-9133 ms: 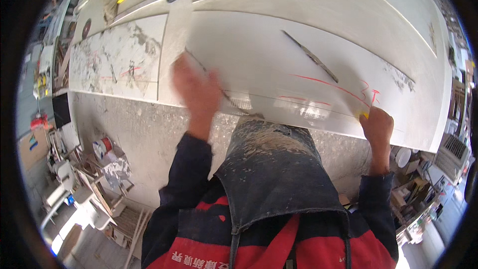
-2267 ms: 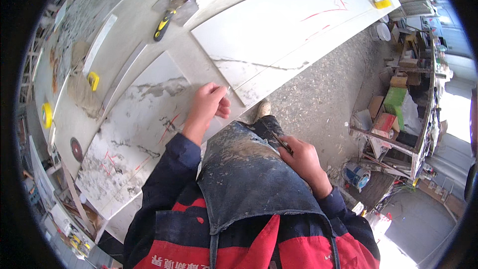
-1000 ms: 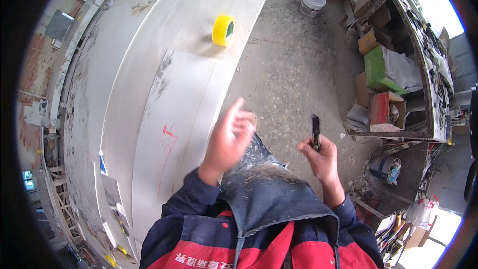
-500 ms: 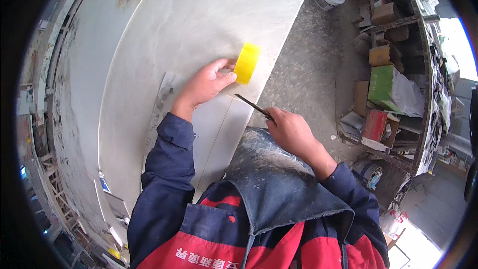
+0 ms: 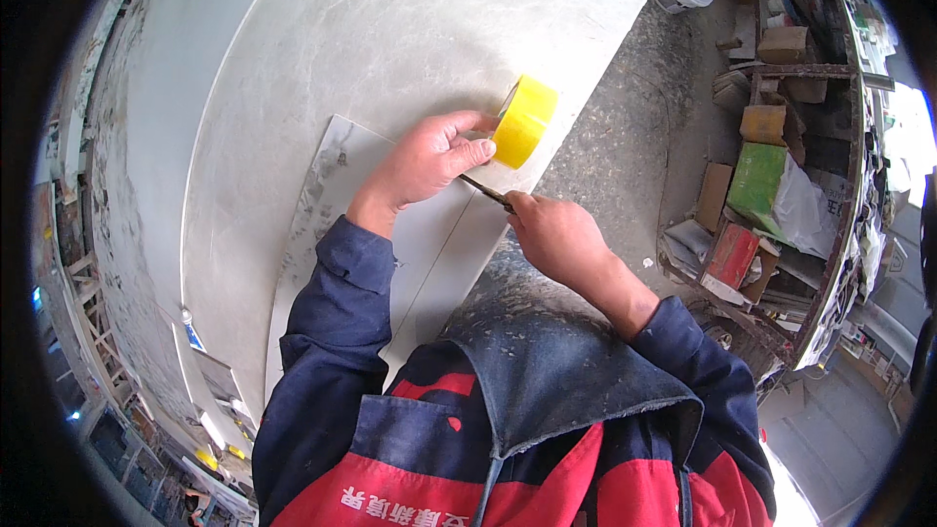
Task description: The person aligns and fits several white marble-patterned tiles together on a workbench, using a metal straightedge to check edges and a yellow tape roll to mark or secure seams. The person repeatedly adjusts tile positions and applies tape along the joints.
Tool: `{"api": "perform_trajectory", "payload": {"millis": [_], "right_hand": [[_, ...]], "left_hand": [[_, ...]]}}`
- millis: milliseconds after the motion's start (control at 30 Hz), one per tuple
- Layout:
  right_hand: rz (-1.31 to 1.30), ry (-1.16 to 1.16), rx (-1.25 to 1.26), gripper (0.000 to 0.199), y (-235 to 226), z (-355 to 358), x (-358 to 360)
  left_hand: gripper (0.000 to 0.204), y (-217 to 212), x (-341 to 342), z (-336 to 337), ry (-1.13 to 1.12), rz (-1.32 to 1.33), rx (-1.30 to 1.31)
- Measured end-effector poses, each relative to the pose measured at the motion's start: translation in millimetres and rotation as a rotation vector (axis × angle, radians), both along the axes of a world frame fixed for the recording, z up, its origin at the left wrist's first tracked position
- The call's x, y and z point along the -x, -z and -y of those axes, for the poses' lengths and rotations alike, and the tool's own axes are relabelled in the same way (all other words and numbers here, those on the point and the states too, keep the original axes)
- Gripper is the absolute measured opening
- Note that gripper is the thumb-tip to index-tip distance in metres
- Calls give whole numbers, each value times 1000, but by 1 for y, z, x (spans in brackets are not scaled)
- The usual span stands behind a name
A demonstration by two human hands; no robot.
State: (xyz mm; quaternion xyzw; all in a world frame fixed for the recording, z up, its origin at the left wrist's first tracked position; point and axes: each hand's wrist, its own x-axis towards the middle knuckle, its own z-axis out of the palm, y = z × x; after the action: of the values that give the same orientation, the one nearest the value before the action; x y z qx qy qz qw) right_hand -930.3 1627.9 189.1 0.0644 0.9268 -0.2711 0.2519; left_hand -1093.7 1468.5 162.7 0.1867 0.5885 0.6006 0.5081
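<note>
Hands (image 5: 427,161) hold ylw tape (image 5: 525,123), dk tool (image 5: 485,192); jkt (image 5: 420,447) w/ lettering (image 5: 363,501).

We see bright yellow on the tape roll (image 5: 527,123), near-black on the tool (image 5: 484,191), grey mottling on the white panel (image 5: 427,239), navy and red on our jacket (image 5: 405,444).
</note>
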Motion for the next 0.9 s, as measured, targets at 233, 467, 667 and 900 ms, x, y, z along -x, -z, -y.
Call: {"api": "perform_trajectory", "payload": {"millis": [233,467,667,900], "right_hand": [[10,69,-50,20,-24,-42,-68],[-23,471,194,32,-35,-85,-91],[-102,409,378,50,11,-95,-9],[-605,-18,-27,63,45,-82,65]], "left_hand": [[30,-3,-7,-6,-55,-71,17],[32,-20,25,-16,-325,-671,290],[39,26,54,5,-339,-1375,772],[66,-4,-118,62,-534,-1269,1029]]}}
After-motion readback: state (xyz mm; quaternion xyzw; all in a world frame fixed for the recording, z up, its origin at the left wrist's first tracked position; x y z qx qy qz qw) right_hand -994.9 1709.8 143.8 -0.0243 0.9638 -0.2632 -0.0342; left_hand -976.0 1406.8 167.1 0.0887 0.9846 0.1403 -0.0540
